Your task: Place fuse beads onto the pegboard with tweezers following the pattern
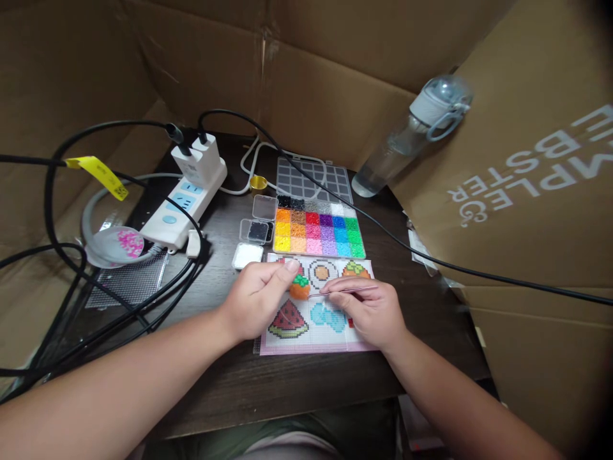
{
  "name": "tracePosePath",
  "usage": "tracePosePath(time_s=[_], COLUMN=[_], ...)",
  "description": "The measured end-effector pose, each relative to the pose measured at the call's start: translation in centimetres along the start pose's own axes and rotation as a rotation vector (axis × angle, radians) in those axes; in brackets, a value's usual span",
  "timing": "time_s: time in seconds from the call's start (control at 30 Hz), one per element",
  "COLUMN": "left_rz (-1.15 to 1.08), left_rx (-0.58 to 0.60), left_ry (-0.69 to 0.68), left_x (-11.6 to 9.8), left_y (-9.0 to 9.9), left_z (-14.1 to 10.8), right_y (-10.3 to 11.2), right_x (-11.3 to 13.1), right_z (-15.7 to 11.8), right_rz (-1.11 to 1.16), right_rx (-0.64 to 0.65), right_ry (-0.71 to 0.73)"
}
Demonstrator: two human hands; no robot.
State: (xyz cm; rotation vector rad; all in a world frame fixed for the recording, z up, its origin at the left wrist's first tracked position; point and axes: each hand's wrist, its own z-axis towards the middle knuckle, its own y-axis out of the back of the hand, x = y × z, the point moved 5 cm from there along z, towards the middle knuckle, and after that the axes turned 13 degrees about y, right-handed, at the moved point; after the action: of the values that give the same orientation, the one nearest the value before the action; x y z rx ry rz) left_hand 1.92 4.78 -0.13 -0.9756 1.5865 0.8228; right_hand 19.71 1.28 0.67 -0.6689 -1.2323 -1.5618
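Note:
My left hand (261, 299) is closed, thumb on top, pinching a small orange-and-green bead fruit (299, 291) above the pattern sheet (330, 342). In my right hand (376, 314) is a slim pair of tweezers (358, 290), its tip pointing left and close to the bead fruit. Whether the tip touches it, I cannot tell. Under both hands, the sheet shows pixel pictures: a watermelon slice (288, 321), an egg-like round shape (322, 273), a light blue shape (328, 317) and an orange fruit (355, 269). My hands cover parts of the sheet.
Beyond the sheet lies a compartment box (318, 255) of coloured beads, with small clear cases (248, 255) at its left. A power strip (167, 223) and looping black cables (52, 211) fill the left. A water bottle (397, 147) leans against the cardboard wall (517, 211).

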Motion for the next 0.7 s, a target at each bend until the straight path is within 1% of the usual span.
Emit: tracePosePath(time_s=[0.17, 0.3, 0.47, 0.6, 0.7], left_rz=[0.014, 0.010, 0.033, 0.042, 0.057], left_rx=[-0.011, -0.004, -0.019, -0.022, -0.030], left_ry=[0.000, -0.002, 0.004, 0.005, 0.010], left_x=[0.0, 0.0, -0.2, -0.3, -0.3], left_y=[0.1, 0.0, 0.0, 0.0, 0.1], left_z=[-0.1, -0.1, -0.1, -0.1, -0.1], right_y=[0.4, 1.2, 1.5, 0.4, -0.3], right_x=[0.3, 0.4, 0.5, -0.3, -1.1], right_z=[0.1, 1.1, 4.4, 7.2, 8.2], right_rz=[0.010, -0.025, -0.114, -0.057, -0.049], right_rx=[-0.045, -0.129, -0.264, -0.290, -0.323], right_ry=[0.027, 0.054, 0.008, -0.022, -0.042])
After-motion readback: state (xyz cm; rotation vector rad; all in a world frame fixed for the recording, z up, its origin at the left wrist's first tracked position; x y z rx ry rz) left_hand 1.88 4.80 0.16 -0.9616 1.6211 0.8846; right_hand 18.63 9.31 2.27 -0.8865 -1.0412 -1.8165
